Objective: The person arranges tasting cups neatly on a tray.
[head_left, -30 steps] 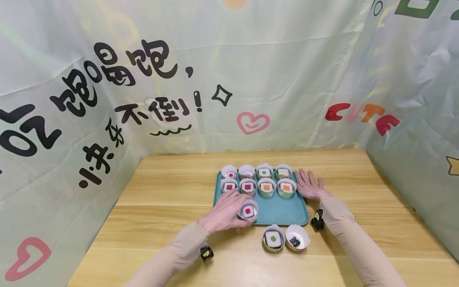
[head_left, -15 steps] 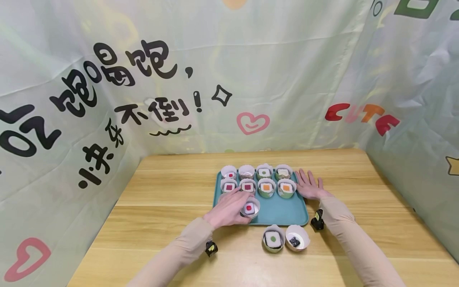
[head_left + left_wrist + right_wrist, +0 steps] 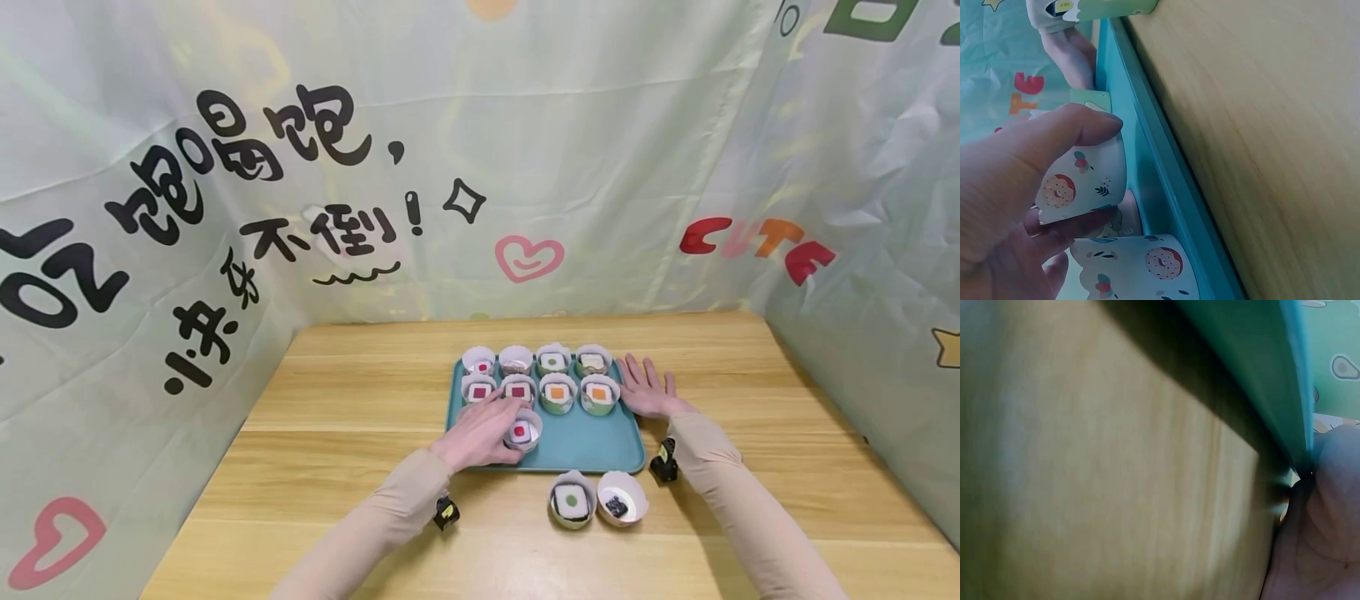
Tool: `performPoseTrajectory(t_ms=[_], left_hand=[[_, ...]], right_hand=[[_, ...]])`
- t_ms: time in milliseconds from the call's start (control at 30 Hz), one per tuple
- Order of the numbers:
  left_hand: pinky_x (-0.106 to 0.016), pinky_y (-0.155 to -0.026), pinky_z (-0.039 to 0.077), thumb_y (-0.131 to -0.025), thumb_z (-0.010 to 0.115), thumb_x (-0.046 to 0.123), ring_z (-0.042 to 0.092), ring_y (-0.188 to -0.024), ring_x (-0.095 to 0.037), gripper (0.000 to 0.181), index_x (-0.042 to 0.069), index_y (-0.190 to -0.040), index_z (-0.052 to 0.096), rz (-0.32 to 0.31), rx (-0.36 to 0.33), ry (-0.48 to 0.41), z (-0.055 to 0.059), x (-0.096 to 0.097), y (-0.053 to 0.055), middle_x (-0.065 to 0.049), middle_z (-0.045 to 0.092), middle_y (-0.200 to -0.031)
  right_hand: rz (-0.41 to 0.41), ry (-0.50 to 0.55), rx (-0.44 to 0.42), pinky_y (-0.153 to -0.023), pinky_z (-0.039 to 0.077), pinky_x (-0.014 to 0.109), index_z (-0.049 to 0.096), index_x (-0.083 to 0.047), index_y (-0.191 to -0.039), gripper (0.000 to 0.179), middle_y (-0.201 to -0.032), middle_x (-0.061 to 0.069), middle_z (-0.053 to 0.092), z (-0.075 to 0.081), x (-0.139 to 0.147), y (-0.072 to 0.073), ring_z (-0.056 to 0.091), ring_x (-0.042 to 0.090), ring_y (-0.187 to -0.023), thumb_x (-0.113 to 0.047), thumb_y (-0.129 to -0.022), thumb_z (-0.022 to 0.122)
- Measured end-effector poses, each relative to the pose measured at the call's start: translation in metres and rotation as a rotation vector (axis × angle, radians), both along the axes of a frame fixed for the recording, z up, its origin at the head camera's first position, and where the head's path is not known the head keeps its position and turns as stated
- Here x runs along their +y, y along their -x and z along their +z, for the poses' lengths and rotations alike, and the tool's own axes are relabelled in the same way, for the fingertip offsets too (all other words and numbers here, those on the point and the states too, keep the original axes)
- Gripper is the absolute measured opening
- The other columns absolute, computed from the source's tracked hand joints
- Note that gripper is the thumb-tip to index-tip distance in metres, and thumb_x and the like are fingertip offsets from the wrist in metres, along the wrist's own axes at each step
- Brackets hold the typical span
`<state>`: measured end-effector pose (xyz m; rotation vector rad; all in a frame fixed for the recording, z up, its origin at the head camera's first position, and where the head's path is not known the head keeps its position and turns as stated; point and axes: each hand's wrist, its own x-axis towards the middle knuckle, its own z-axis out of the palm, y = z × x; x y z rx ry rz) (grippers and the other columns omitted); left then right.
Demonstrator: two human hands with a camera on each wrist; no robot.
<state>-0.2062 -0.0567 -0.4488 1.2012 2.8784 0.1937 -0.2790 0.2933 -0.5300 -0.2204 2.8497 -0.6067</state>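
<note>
My left hand [image 3: 483,432] grips a patterned paper cup [image 3: 1088,178] between thumb and fingers, over the front left of the blue-green tray [image 3: 588,454]. Inside that cup lies a white square sushi piece [image 3: 521,432] with a red centre. In the left wrist view, another donut-print cup [image 3: 1141,272] stands in the tray close to the held one; in the head view my hand hides it. My right hand [image 3: 647,390] rests with spread fingers against the tray's right edge. Whether the held cup touches the tray bottom, I cannot tell.
Two rows of cups with sushi pieces fill the tray's back half, among them an orange-topped one [image 3: 558,392]. On the wooden table [image 3: 360,383] in front of the tray stand a green-centred cup [image 3: 572,500] and a cup with a dark piece [image 3: 622,498]. Printed cloth walls surround the table.
My left hand has moved the gripped cup slightly away from the tray's front edge, up toward the second row. The right hand has stayed still.
</note>
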Motion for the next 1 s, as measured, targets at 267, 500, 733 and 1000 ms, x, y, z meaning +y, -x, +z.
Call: performPoseTrajectory(t_ms=[267,500,733,1000], left_hand=[[-0.038,-0.128,0.023,-0.083,0.082,0.038,0.056,-0.136,-0.018,0.069,0.012,-0.138,0.051,0.003,0.008,0.025,-0.0002,0.0020,0.0017,-0.003,0.061,-0.143],[-0.040,-0.128,0.023,-0.082,0.082,0.037,0.055,-0.137,-0.018,0.069,0.014,-0.139,0.050,0.022,0.006,0.046,-0.0024,0.0020,0.0013,-0.003,0.060,-0.145],[-0.041,-0.128,0.022,-0.080,0.084,0.035,0.054,-0.138,-0.017,0.066,0.018,-0.136,0.054,0.024,0.006,0.042,-0.0051,0.0025,0.0012,0.001,0.057,-0.148],[-0.044,-0.127,0.024,-0.079,0.083,0.048,0.058,-0.133,-0.016,0.073,0.015,-0.135,0.049,0.057,-0.013,-0.058,-0.0081,-0.0001,0.0002,0.002,0.061,-0.143]], right_hand=[[0.001,-0.003,0.001,-0.116,-0.005,0.074,0.015,-0.003,-0.161,0.108,-0.167,0.025,0.009,-0.0002,0.0003,0.0000,-0.001,0.054,-0.152,-0.083,-0.090,0.001],[-0.002,-0.003,0.000,-0.116,-0.005,0.074,0.015,-0.003,-0.161,0.104,-0.167,0.025,0.009,-0.0001,0.0001,0.0003,-0.001,0.053,-0.152,-0.081,-0.093,0.003],[0.001,-0.006,0.001,-0.116,-0.003,0.075,0.016,-0.003,-0.161,0.102,-0.167,0.025,0.010,-0.0001,0.0006,0.0001,0.001,0.054,-0.152,-0.079,-0.094,0.005],[-0.002,-0.003,-0.004,-0.116,-0.004,0.074,0.015,-0.003,-0.161,0.098,-0.167,0.025,0.009,0.0030,-0.0014,-0.0013,0.000,0.053,-0.152,-0.077,-0.096,0.007]])
